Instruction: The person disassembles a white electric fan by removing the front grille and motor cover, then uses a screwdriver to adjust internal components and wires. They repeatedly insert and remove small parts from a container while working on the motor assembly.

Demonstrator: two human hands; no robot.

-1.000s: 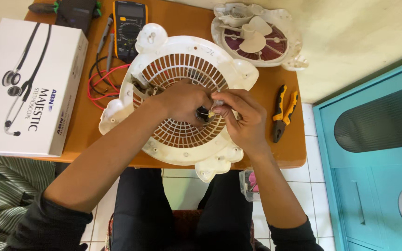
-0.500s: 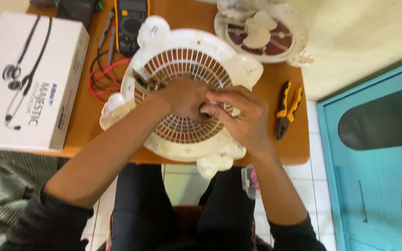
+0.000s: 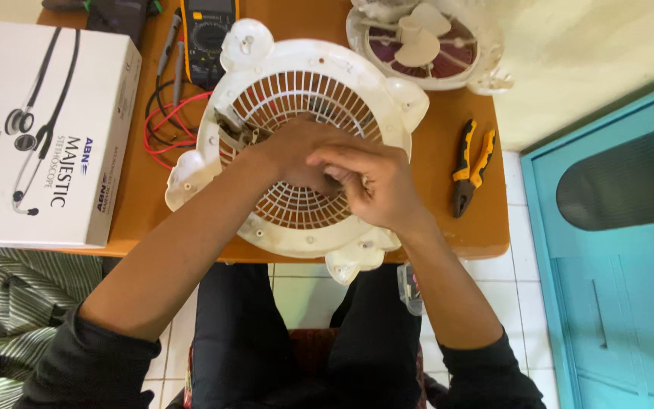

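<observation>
Resting flat on the wooden table [image 3: 433, 220], the white fan grille housing [image 3: 297, 91] lies face-up, slats running outward from its centre. It is roughly round with four mounting lugs at the corners, so no clear long axis; the lug nearest the person overhangs the table's near edge, the opposite lug points toward the multimeter [image 3: 207, 30].

Left hand [image 3: 297, 151] lies over the grille centre, fingers curled down onto the slats. Right hand [image 3: 376, 185] is pressed against it from the right, fingertips bent inward to the same spot. Hands together, touching, both on the grille hub. Whether they pinch some small part there cannot be told: the fingers hide it. A small metal bracket shows just left of the left hand, on the grille.

Relative to the grille housing:
- right of it, apart: orange-and-black pliers [image 3: 469, 167], jaws pointing toward the person.
- far right, near: second fan housing [image 3: 425, 38] with pale blades.
- left, just beside: red and black test leads [image 3: 168, 121].
- far left: white stethoscope box [image 3: 39, 129].
</observation>
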